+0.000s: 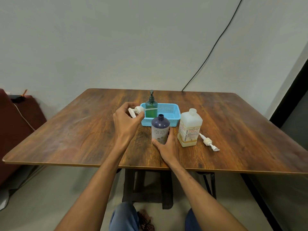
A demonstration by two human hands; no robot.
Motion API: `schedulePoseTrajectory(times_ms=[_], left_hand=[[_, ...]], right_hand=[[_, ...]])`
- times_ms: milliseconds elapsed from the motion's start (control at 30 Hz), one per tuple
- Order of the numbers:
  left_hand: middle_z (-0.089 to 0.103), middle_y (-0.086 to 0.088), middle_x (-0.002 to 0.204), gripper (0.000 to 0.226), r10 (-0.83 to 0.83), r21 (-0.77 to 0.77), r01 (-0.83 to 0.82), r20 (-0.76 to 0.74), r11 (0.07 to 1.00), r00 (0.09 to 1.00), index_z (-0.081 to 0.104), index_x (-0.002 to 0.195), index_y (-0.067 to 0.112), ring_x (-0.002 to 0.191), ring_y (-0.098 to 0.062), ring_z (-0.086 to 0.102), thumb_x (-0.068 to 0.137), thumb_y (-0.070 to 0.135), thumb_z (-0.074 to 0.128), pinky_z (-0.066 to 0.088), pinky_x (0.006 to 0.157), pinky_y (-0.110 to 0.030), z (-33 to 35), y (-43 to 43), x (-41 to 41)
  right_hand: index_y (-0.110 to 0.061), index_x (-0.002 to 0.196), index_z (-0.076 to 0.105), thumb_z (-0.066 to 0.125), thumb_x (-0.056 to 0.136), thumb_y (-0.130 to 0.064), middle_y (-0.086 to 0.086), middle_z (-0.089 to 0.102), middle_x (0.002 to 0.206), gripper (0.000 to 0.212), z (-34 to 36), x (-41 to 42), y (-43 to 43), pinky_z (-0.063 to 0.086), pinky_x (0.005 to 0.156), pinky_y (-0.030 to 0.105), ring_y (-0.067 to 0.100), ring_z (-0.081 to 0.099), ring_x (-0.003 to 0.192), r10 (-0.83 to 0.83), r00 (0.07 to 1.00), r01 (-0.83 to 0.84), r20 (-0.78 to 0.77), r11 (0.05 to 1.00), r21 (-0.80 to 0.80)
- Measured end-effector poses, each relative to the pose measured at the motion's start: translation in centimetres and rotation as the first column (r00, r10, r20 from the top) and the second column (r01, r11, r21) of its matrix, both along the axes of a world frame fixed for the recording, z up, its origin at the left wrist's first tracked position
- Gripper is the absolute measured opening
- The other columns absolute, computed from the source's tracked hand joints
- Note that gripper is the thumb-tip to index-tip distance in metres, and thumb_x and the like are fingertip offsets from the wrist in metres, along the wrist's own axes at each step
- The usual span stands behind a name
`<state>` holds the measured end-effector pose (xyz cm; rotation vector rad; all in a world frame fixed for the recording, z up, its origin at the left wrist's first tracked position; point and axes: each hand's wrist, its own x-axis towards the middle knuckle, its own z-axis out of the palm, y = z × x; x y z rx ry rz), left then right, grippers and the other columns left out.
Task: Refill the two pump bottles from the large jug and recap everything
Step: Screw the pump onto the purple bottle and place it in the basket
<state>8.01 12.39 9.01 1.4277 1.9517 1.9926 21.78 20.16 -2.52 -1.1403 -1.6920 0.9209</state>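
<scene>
A purple pump bottle with a flowered label stands open-necked at the table's middle, and my right hand grips its lower part. My left hand holds that bottle's white pump head up to the left, its tube reaching across the basket. A green pump bottle with its dark pump on stands in the blue basket. The large white jug stands to the right with no cap on its neck. A second white pump lies on the table right of the jug.
The wooden table has bare wood to the left and far right. A dark red seat sits beside the table's left edge. A black cable runs down the wall behind.
</scene>
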Motion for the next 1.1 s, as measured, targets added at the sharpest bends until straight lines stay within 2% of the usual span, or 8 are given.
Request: schedulePoseTrajectory(times_ms=[133, 233, 300, 467, 667, 833, 967, 1100], left_hand=[[0.072, 0.004, 0.090, 0.025, -0.001, -0.007, 0.001, -0.036, 1.000, 0.999, 0.074, 0.100, 0.010, 0.075, -0.007, 0.069, 0.081, 0.021, 0.085, 0.060, 0.065, -0.019, 1.7, -0.3, 0.5], [0.074, 0.001, 0.081, 0.017, -0.016, -0.014, 0.016, -0.042, 1.000, 0.999, 0.076, 0.092, 0.014, 0.074, -0.017, 0.070, 0.081, 0.024, 0.082, 0.062, 0.068, -0.038, 2.4, -0.4, 0.7], [0.073, 0.000, 0.076, 0.014, -0.024, -0.009, 0.024, -0.038, 1.000, 0.999, 0.076, 0.088, 0.016, 0.069, -0.019, 0.068, 0.080, 0.027, 0.081, 0.060, 0.066, -0.045, 2.9, -0.4, 0.9], [0.069, -0.002, 0.071, 0.011, -0.044, 0.052, 0.046, -0.042, 0.998, 0.998, 0.074, 0.087, 0.015, 0.059, -0.002, 0.053, 0.083, 0.025, 0.078, 0.052, 0.058, -0.032, 4.2, -0.9, 1.5], [0.069, -0.005, 0.071, 0.014, -0.071, 0.080, 0.073, -0.026, 0.994, 0.997, 0.076, 0.087, 0.012, 0.059, -0.003, 0.052, 0.084, 0.025, 0.076, 0.049, 0.057, -0.024, 5.5, -0.6, 1.9], [0.074, 0.000, 0.078, 0.013, -0.079, 0.027, 0.080, -0.038, 0.996, 0.996, 0.078, 0.090, 0.014, 0.065, -0.012, 0.067, 0.080, 0.021, 0.082, 0.057, 0.061, -0.026, 5.3, 0.8, 2.0], [0.073, 0.004, 0.079, 0.017, -0.085, -0.051, 0.080, -0.090, 0.995, 0.992, 0.079, 0.095, 0.013, 0.066, -0.004, 0.066, 0.080, 0.020, 0.084, 0.053, 0.060, -0.013, 4.2, 2.5, 2.1], [0.078, -0.002, 0.088, 0.022, -0.135, -0.177, 0.115, -0.106, 0.978, 0.985, 0.079, 0.096, 0.008, 0.071, -0.007, 0.071, 0.081, 0.023, 0.085, 0.059, 0.062, -0.020, 2.5, 4.5, 2.1]], right_hand=[[-0.023, 0.147, 0.036, 0.084, 0.077, -0.032, -0.004, 0.046, 0.149, 0.086, 0.2, 0.1, -0.2, 0.034, 0.107, 0.025, 0.013, 0.043, 0.137, -0.005, 1.000, 0.005, 0.011, 1.000, -0.003], [-0.023, 0.147, 0.036, 0.084, 0.077, -0.033, -0.004, 0.046, 0.149, 0.085, 0.2, 0.1, -0.2, 0.033, 0.107, 0.025, 0.014, 0.043, 0.137, -0.013, 1.000, 0.013, 0.028, 1.000, -0.004], [-0.025, 0.148, 0.034, 0.084, 0.078, -0.034, -0.006, 0.046, 0.149, 0.087, 0.2, 0.1, -0.2, 0.034, 0.108, 0.026, 0.013, 0.043, 0.138, -0.015, 0.999, 0.015, 0.029, 1.000, 0.000], [-0.026, 0.149, 0.032, 0.083, 0.079, -0.036, -0.006, 0.046, 0.150, 0.087, 0.3, 0.2, -0.3, 0.036, 0.109, 0.029, 0.015, 0.043, 0.139, -0.015, 0.999, 0.015, 0.047, 1.000, 0.004], [-0.025, 0.151, 0.030, 0.082, 0.081, -0.035, -0.004, 0.042, 0.154, 0.088, 0.3, 0.2, -0.6, 0.034, 0.115, 0.036, 0.016, 0.039, 0.143, -0.011, 0.998, 0.011, 0.057, 1.000, 0.002], [-0.024, 0.150, 0.031, 0.082, 0.080, -0.036, -0.003, 0.044, 0.152, 0.087, 0.3, 0.3, -0.5, 0.035, 0.114, 0.034, 0.016, 0.041, 0.141, -0.016, 0.998, 0.016, 0.068, 1.000, 0.004], [-0.024, 0.150, 0.033, 0.083, 0.080, -0.035, -0.003, 0.045, 0.151, 0.087, 0.3, 0.2, -0.5, 0.035, 0.112, 0.033, 0.016, 0.042, 0.140, -0.020, 0.998, 0.019, 0.057, 1.000, 0.012], [-0.027, 0.147, 0.035, 0.083, 0.079, -0.036, -0.006, 0.048, 0.148, 0.084, -0.1, 0.0, -0.2, 0.039, 0.110, 0.033, 0.015, 0.046, 0.136, -0.019, 0.999, 0.018, 0.043, 1.000, 0.010]])
